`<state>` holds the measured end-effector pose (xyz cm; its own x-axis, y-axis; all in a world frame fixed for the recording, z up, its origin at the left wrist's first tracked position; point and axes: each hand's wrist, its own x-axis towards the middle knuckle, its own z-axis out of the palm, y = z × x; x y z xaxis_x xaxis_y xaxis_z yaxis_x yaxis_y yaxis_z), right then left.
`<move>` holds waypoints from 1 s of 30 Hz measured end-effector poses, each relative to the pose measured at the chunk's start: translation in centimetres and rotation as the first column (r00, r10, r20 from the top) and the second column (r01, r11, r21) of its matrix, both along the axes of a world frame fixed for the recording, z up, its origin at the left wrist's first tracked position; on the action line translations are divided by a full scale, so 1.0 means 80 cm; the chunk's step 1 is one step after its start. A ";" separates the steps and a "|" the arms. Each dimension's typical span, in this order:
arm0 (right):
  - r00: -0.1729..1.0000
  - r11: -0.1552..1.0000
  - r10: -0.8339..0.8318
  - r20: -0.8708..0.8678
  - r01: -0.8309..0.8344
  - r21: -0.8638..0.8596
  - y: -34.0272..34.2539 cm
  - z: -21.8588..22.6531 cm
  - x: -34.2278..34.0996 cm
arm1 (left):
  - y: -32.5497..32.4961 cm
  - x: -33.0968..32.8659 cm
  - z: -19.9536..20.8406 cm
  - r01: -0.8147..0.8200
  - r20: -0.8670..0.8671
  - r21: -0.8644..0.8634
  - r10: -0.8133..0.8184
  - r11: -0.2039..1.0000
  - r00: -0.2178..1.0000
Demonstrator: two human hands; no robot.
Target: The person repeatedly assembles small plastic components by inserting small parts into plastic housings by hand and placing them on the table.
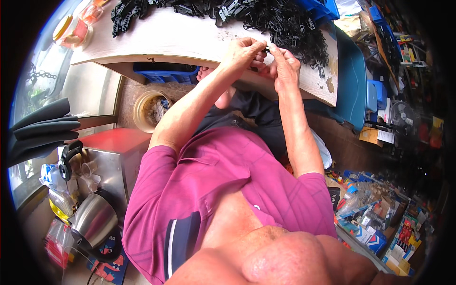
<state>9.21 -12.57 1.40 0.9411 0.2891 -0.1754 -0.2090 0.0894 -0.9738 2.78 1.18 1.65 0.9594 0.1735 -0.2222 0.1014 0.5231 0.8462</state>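
Note:
My left hand (243,53) and my right hand (286,67) meet over the table's front edge, thumbs and fingertips pinched together. Between them shows the end of a small black plastic part (267,49), mostly covered by my fingers. Just beyond lies a large heap of black plastic parts (289,31), flat pieces with slots, spread along the far side of the pale table (180,35). Some loose ones lie to the right of my right hand. Whether the held part is one piece or two joined pieces cannot be made out.
A blue bin (323,8) stands at the table's far right, a blue crate (166,73) under it. A lidded jar (71,32) is at the far left. A round bucket (151,111) sits on the floor. A metal kettle (97,218) is at lower left, a teal chair (350,80) at right.

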 end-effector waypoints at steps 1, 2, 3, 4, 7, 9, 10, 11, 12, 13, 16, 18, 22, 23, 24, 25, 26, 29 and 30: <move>0.997 0.998 0.047 0.056 -0.049 0.028 -0.002 -0.004 -0.001 | 0.000 0.001 0.002 -0.019 -0.027 -0.013 0.019 1.000 0.999; 0.989 0.994 0.092 0.112 -0.099 0.053 -0.004 -0.006 0.000 | 0.000 0.001 0.003 -0.038 -0.054 -0.026 0.037 0.999 0.998; 0.989 0.990 0.120 0.084 -0.126 0.066 -0.008 -0.007 0.000 | -0.001 0.001 0.004 -0.039 -0.056 -0.021 0.038 0.999 0.998; 0.989 0.989 0.124 0.085 -0.130 0.065 -0.006 -0.004 -0.005 | -0.001 -0.001 0.003 -0.060 -0.031 -0.009 0.060 0.998 0.998; 0.991 0.977 0.125 0.048 -0.131 0.166 0.004 0.000 -0.016 | 0.029 0.006 -0.035 -0.220 0.185 0.283 0.172 0.933 0.968; 0.988 0.965 0.147 0.056 -0.156 0.212 0.002 -0.005 -0.014 | 0.068 0.004 -0.046 -0.462 0.404 0.645 0.242 0.608 0.882; 0.989 0.966 0.139 0.055 -0.147 0.214 -0.002 -0.004 -0.013 | 0.093 -0.002 -0.036 -0.522 0.438 0.750 0.287 0.405 0.852; 0.988 0.963 0.153 0.039 -0.157 0.221 -0.001 -0.001 -0.014 | 0.127 -0.002 -0.031 -0.554 0.521 0.831 0.278 0.052 0.807; 0.985 0.958 0.173 0.024 -0.174 0.227 0.001 0.002 -0.015 | 0.164 -0.001 -0.033 -0.520 0.595 0.795 0.241 -0.312 0.766; 0.982 0.955 0.186 0.025 -0.187 0.231 0.004 0.003 -0.018 | 0.206 -0.008 -0.047 -0.556 0.618 0.766 0.136 -0.322 0.774; 0.991 0.960 0.130 0.005 -0.128 0.248 -0.001 0.001 -0.013 | 0.193 -0.018 0.001 -0.289 0.384 0.846 0.135 -0.447 0.914; 0.989 0.956 0.151 -0.005 -0.145 0.255 0.003 0.002 -0.016 | 0.214 -0.026 -0.025 -0.302 0.454 0.723 0.098 -0.622 0.886; 0.982 0.955 0.185 0.019 -0.185 0.231 -0.002 -0.003 -0.010 | 0.207 -0.027 -0.036 -0.355 0.384 0.796 -0.044 -0.491 0.922; 0.982 0.956 0.186 0.020 -0.186 0.227 -0.002 -0.002 -0.010 | 0.205 -0.028 -0.039 -0.370 0.390 0.790 -0.065 -0.489 0.919; 0.982 0.957 0.187 0.020 -0.187 0.223 -0.002 -0.002 -0.010 | 0.204 -0.029 -0.041 -0.370 0.390 0.791 -0.064 -0.488 0.919; 0.982 0.957 0.186 0.019 -0.186 0.222 -0.002 -0.001 -0.011 | 0.201 -0.030 -0.039 -0.366 0.386 0.792 -0.064 -0.489 0.920; 0.983 0.959 0.185 0.016 -0.184 0.214 -0.002 0.000 -0.011 | 0.198 -0.031 -0.038 -0.363 0.381 0.793 -0.065 -0.490 0.922; 0.982 0.962 0.186 0.020 -0.186 0.202 -0.003 -0.001 -0.011 | 0.199 -0.031 -0.040 -0.312 0.352 0.799 -0.021 -0.514 0.936; 0.982 0.962 0.187 0.027 -0.189 0.197 -0.003 -0.002 -0.011 | 0.201 -0.031 -0.040 -0.312 0.352 0.799 -0.021 -0.514 0.936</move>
